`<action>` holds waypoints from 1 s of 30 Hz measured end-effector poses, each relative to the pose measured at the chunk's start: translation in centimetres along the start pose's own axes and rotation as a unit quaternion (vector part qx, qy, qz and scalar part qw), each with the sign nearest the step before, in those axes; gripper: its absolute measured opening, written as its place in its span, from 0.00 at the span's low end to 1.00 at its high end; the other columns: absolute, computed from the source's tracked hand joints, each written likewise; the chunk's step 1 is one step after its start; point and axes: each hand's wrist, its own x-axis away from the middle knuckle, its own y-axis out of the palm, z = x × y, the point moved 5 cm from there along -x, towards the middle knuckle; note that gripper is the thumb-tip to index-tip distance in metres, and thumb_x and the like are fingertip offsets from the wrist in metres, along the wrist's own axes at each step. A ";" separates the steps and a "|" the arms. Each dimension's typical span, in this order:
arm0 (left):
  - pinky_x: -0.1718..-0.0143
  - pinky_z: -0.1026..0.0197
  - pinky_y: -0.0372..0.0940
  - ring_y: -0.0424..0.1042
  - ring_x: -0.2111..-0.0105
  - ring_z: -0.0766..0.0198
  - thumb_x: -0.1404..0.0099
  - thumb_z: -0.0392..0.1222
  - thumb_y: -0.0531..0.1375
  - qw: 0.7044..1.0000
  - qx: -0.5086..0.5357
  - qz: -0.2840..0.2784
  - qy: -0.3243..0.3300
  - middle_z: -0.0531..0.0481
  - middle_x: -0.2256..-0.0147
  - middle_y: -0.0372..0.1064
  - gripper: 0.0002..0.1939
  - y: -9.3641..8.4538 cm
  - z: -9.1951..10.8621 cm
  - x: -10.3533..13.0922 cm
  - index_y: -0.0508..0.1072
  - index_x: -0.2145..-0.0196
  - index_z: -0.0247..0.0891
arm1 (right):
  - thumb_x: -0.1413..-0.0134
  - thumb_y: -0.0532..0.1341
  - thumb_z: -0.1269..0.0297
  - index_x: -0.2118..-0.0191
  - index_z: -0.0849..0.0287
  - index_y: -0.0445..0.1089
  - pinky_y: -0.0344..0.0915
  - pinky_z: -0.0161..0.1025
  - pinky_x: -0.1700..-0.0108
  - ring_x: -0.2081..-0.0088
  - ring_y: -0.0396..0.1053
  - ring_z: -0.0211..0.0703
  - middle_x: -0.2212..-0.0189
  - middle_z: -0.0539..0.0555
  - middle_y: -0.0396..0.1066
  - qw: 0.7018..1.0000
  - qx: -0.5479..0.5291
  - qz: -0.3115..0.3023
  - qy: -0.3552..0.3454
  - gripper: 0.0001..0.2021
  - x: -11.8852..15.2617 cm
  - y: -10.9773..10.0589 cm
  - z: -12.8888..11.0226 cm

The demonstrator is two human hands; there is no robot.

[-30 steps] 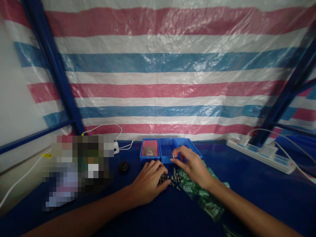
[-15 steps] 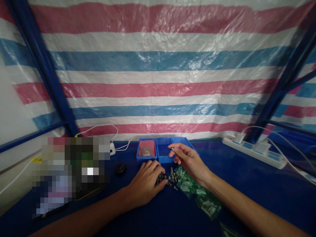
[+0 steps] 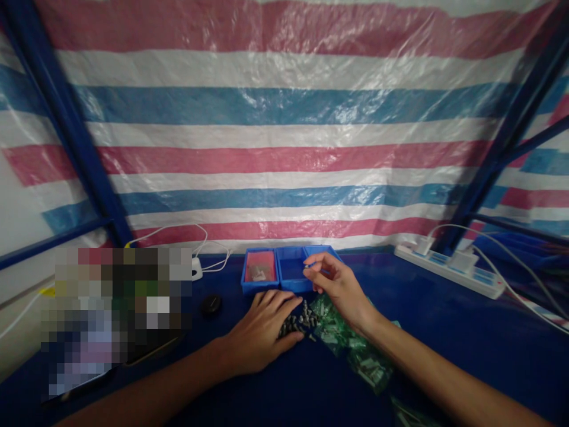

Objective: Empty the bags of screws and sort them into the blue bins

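Observation:
My left hand [image 3: 267,329] rests on the blue table with its fingers apart, curved around the left side of a pile of small dark and silvery screws [image 3: 306,317]. My right hand [image 3: 335,284] is raised over the front of the middle blue bin [image 3: 291,270], thumb and forefinger pinched on a tiny light piece, its shape too small to make out. Green plastic bags [image 3: 331,323] with metal pieces inside lie under and beside my right wrist. Left of the middle bin, another blue bin [image 3: 244,286] holds a pink piece and a small clear bag.
A black round object [image 3: 211,305] lies left of my left hand. At the right is a white power strip [image 3: 448,271] with cables. Blurred-out items fill the left side, near a white plug. Striped sheeting hangs behind.
The view has shifted slightly. My left hand's forefinger has stretched out further over the screws. My right hand still pinches a small piece near the bin, its fingers a little more curled.

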 end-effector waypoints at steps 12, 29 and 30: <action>0.43 0.48 0.63 0.68 0.46 0.52 0.20 0.44 0.54 0.999 -0.006 0.038 -0.038 0.45 0.47 0.71 0.13 0.4 -0.5 -0.2 0.72 0.43 0.41 | 0.42 0.70 0.52 0.57 0.55 0.75 0.62 0.39 0.70 0.73 0.63 0.39 0.71 0.47 0.67 1.000 0.009 0.011 0.015 0.14 0.0 0.0 0.0; 0.48 0.55 0.62 0.68 0.52 0.58 0.21 0.40 0.55 0.999 0.039 0.021 -0.017 0.50 0.55 0.72 0.06 -0.3 -0.1 -0.2 0.72 0.56 0.42 | 0.42 0.70 0.52 0.58 0.54 0.75 0.63 0.39 0.71 0.74 0.63 0.39 0.70 0.48 0.68 0.999 0.024 -0.006 0.021 0.13 -0.1 0.2 0.3; 0.48 0.55 0.62 0.68 0.52 0.58 0.21 0.40 0.55 0.999 0.043 0.022 -0.018 0.50 0.55 0.72 0.06 -0.2 -0.2 -0.2 0.72 0.56 0.42 | 0.42 0.70 0.52 0.58 0.54 0.75 0.62 0.39 0.71 0.74 0.63 0.39 0.70 0.48 0.68 1.000 0.023 -0.006 0.019 0.13 -0.1 0.2 0.3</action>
